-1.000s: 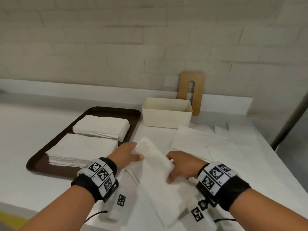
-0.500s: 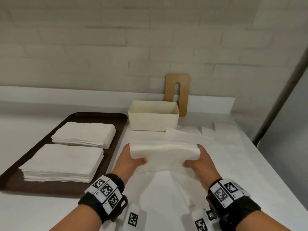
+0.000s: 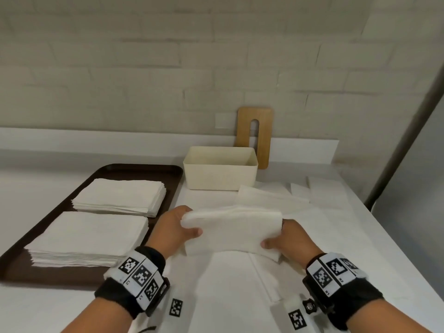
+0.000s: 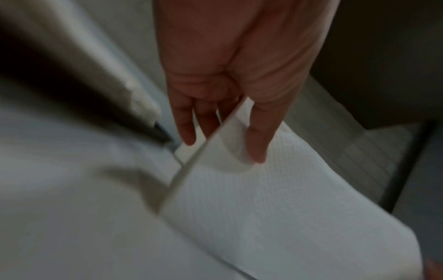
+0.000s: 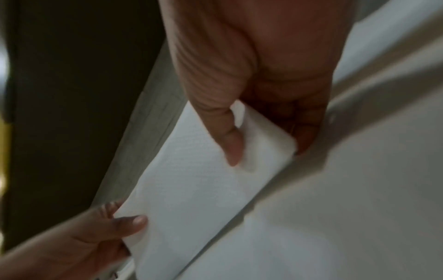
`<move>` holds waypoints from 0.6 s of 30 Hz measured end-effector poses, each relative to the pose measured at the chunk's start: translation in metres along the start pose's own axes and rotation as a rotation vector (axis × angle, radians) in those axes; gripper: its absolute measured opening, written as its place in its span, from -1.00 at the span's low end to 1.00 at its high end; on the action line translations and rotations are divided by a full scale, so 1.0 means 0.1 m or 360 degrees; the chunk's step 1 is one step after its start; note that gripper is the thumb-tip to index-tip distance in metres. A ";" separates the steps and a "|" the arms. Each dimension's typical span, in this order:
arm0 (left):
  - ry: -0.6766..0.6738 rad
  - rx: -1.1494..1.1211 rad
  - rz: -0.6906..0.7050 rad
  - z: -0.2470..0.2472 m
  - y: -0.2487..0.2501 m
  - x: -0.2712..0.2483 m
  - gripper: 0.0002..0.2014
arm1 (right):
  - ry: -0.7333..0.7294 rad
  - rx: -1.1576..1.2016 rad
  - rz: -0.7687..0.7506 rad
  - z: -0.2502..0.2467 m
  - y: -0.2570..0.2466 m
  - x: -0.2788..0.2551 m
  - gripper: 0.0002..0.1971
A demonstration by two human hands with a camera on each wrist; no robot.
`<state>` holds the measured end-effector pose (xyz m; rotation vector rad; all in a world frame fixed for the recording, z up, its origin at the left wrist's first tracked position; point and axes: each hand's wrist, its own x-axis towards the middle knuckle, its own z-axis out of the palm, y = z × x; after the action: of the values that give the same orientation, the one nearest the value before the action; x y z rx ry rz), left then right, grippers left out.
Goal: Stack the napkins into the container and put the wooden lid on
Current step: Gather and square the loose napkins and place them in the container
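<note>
White, soft paper makes up the folded napkin bundle (image 3: 231,230), held level above the tabletop (image 3: 360,236) between both hands; the left hand (image 3: 174,230) pinches its left end, thumb on top and fingers (image 4: 185,130) beneath, while the right hand (image 3: 292,239) clamps the right end the same way, its thumb pressed into the upper sheet; the cream container (image 3: 220,168) stands open and seemingly empty just beyond, near the brown tray (image 3: 21,255) carrying two napkin stacks (image 3: 120,195); the wooden lid (image 3: 255,134) leans upright against the wall behind the container; loose napkins (image 3: 271,198) lie on the tabletop to the right; the step in hand looks like carrying the bundle forward into the container; to do it well, the person should keep both pinches even so the sheets do not fan or sag in the middle, line the bundle's long side with the container's long side, lower it flat past the rim, and release only once it rests on the bottom.
</note>
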<state>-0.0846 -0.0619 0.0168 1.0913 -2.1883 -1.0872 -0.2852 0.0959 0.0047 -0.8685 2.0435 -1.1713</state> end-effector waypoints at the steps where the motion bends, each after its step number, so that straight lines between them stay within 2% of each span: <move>1: -0.0022 0.0200 0.0036 -0.07 0.05 0.00 -0.72 | 0.0017 -0.0026 -0.0053 -0.04 -0.04 0.00 -0.74; 4: -0.0134 0.0661 0.0166 -0.22 0.26 -0.02 -0.70 | -0.0010 0.0001 -0.0265 -0.15 -0.30 -0.07 -0.83; 6: -0.0230 0.0642 0.0276 -0.23 0.40 -0.02 -0.73 | -0.0033 0.0057 -0.0387 -0.17 -0.52 -0.13 -0.88; 10: -0.0292 -0.0136 0.0399 -0.07 0.58 -0.05 -0.78 | -0.0036 0.0394 -0.0573 -0.10 -0.79 -0.24 -0.87; 13: -0.0243 -0.0807 0.0365 0.08 0.58 -0.09 -0.67 | -0.0121 0.0821 -0.0524 0.01 -0.80 -0.23 -0.73; 15: -0.0198 -0.0995 0.0320 0.18 0.54 -0.11 -0.65 | -0.0129 0.0743 -0.0466 0.12 -0.75 -0.22 -0.67; 18: -0.0027 -0.0962 0.0289 0.31 0.51 -0.14 -0.69 | 0.0008 0.0407 -0.0510 0.27 -0.71 -0.23 -0.70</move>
<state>-0.1203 -0.0175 0.0394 0.6022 -1.7387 -1.5293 -0.2341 0.0728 0.0607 -1.0884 1.7482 -1.5676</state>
